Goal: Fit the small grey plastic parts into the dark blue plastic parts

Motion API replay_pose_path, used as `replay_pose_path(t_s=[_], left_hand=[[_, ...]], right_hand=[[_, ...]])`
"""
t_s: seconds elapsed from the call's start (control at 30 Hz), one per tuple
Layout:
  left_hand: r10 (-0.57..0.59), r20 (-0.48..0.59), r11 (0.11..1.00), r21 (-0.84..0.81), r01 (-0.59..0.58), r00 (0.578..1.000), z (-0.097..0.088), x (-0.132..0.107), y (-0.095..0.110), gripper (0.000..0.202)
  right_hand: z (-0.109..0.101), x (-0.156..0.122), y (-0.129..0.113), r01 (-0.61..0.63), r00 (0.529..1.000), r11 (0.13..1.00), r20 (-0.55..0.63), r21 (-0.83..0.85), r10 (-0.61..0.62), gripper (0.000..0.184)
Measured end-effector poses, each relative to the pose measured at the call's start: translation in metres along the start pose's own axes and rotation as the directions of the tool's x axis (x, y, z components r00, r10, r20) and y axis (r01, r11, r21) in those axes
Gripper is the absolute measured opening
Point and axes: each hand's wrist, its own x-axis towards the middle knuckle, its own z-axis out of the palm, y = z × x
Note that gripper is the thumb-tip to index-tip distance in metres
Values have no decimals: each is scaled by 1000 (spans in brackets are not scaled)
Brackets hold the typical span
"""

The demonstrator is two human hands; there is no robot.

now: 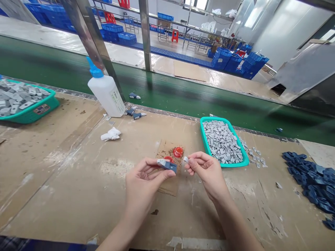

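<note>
Their L hand (141, 182) grips the navy part (171, 166) while the R hand (207, 170), just apart, pinches a gray bit (186, 159) so tiny it could slip & drop nr the red caps (178, 151) just beyond, imo.

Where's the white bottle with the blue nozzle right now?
In the head view, the white bottle stands left of centre, in front of the slanted metal post, just left of some dark blue pieces.
</note>
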Motion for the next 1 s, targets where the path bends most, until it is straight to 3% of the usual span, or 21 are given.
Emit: replay_pose_path(t_s=[0.17, 0.53, 0.73, 1.0], left_hand=[[1, 15, 1000, 25, -1, 1000, 7, -4, 0, 25], [-56, 39, 998, -13, 56, 998, 14, -9, 5, 26], [-65, 100, 998, 2, 65, 993, 12, -11, 1, 20], [-235, 218, 967, -42, 250, 947, 13, 0, -2, 29]], right_hand=[[6, -11, -7, -26, 996, 999, 90, -20, 28, 20], [3, -13, -9, -55, 984, 997, 165, -61, 65, 20], [-3, -15, -8, -141, 964, 962, 189, -233, 187, 30], [-2, -20, -20, -106, 956, 958, 239, -265, 172, 31]])
